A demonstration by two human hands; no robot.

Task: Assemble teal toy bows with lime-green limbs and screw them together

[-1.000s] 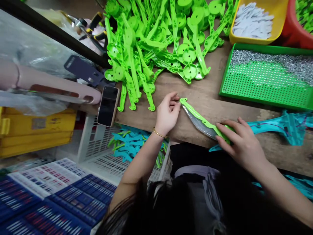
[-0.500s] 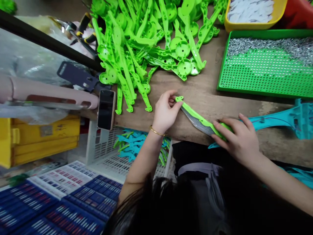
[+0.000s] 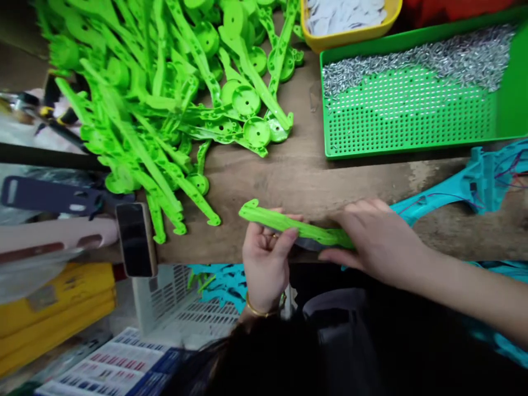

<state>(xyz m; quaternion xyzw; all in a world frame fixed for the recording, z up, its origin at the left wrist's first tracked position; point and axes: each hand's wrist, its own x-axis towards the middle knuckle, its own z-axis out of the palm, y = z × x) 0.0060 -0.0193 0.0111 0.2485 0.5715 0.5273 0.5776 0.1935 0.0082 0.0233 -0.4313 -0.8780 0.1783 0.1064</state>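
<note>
Pinches long, narrow lime-green plastic part (image 3: 274,219) near its middle with left hand (image 3: 266,261); clamps its right end in right hand (image 3: 377,242). Holds it over front edge of brown wooden bench (image 3: 284,173), near jumbled lime-green plastic pieces (image 3: 163,103), green perforated plastic tray (image 3: 391,129) of small silver metal pins (image 3: 474,60) and turquoise plastic piece (image 3: 437,204).

grips a long lime-green plastic part (image 3: 307,230) with left hand (image 3: 266,263) and right hand (image 3: 379,245). has a perforated green tray (image 3: 412,129) beyond.

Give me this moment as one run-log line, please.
left hand: holding lime-green plastic piece near one end | right hand: around the other end | beyond: green perforated tray with small metal pieces
</note>
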